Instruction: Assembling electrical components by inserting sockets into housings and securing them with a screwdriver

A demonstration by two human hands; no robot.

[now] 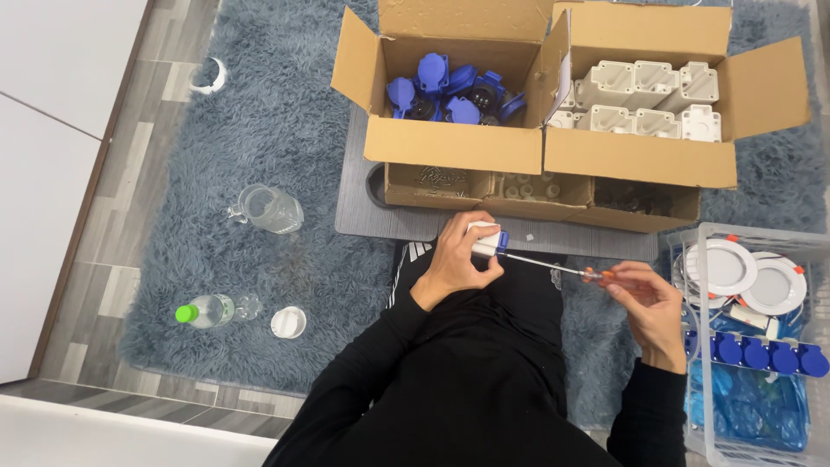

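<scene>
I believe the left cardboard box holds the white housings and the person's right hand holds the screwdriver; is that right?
Not quite: in the head view the left cardboard box holds blue parts; the white housings are in the right box. The right hand does hold the screwdriver.

Domestic floor used as a small assembly station. A shaggy grey-blue rug [285, 173] is laid over wood-look flooring [130, 156]. On the rug, cardboard boxes of blue socket covers [450, 91] and white housings [648, 104] are set; right of them, a clear bin [761, 346]; left, a glass jug [268, 208] and water bottle [207, 310].
</scene>
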